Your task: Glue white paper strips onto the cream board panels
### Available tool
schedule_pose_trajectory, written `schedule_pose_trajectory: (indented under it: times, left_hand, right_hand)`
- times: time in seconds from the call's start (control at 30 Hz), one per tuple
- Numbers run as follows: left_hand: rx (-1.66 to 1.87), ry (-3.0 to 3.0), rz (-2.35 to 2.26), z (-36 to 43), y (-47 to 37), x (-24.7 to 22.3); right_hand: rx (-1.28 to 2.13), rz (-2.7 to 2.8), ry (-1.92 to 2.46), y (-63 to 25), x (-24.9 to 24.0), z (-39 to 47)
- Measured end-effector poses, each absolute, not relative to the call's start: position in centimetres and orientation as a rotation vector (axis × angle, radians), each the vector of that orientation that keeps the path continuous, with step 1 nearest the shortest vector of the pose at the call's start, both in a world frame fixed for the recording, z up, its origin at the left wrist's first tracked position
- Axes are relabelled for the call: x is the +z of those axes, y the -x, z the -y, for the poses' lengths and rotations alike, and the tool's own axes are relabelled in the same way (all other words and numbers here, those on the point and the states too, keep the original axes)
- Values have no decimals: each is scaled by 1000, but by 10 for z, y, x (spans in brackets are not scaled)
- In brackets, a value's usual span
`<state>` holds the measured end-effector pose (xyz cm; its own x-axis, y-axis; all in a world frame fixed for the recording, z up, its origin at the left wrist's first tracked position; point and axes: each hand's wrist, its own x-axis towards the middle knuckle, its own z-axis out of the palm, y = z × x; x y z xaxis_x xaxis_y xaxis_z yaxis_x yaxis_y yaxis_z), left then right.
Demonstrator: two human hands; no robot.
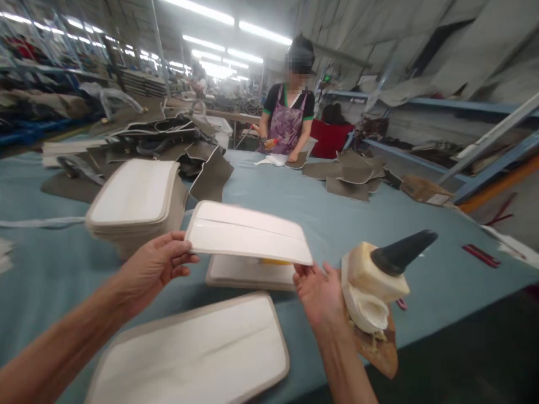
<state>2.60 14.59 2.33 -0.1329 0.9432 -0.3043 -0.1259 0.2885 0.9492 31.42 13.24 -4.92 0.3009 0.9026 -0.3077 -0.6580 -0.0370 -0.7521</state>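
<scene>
A white rectangular panel (pixel 248 229) with rounded corners and a beige edge is held in the air, tilted, between my two hands. My left hand (pixel 162 258) pinches its left corner between thumb and fingers. At the lower right corner, the fingers of my right hand (pixel 318 289) grip the edge from beneath, palm turned up. Below it lies another white panel (pixel 248 272), partly covered, with something yellow on top that I cannot make out. A larger white panel (pixel 202 353) rests nearest me. To the left rises a tall stack of similar panels (pixel 132 193).
Right of my right hand stands a cream container (pixel 379 278) with a black conical nozzle, on a brown board (pixel 385 353). Dark grey-brown pieces (pixel 155 134) are heaped back left, more pieces (pixel 353 171) back right. Across the blue-green table (pixel 442 269) a co-worker (pixel 286 120) handles a piece.
</scene>
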Motion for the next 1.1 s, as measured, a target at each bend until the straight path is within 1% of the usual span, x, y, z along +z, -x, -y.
schedule_pose_trajectory:
  times: [0.17, 0.33, 0.47, 0.53, 0.63, 0.83, 0.97, 1.1]
  left_hand:
    - [1141, -851, -1442, -98, 6, 20]
    - [1044, -1056, -1671, -33, 39, 19]
    - [896, -1129, -1902, 24, 52, 16]
    - [871, -1082, -1931, 49, 52, 8]
    - [884, -975, -1918, 79, 46, -11]
    - [795, -1040, -2021, 100, 37, -43]
    - [680, -1143, -2171, 98, 34, -48]
    - [572, -1232, -2204, 97, 28, -50]
  right_hand:
    - [1201, 491, 1131, -306, -45, -104]
    - [1063, 998, 1433, -297, -26, -65]
    - [1200, 1138, 1555, -297, -20, -41]
    - [1250, 1186, 1567, -298, -25, -32]
    - [1233, 1263, 1623, -303, -42, -22]
    - [1122, 1487, 1756, -318, -78, -10]
    - [1043, 1627, 1770, -326, -89, -8]
    - [938, 1713, 1753, -341, -103, -15]
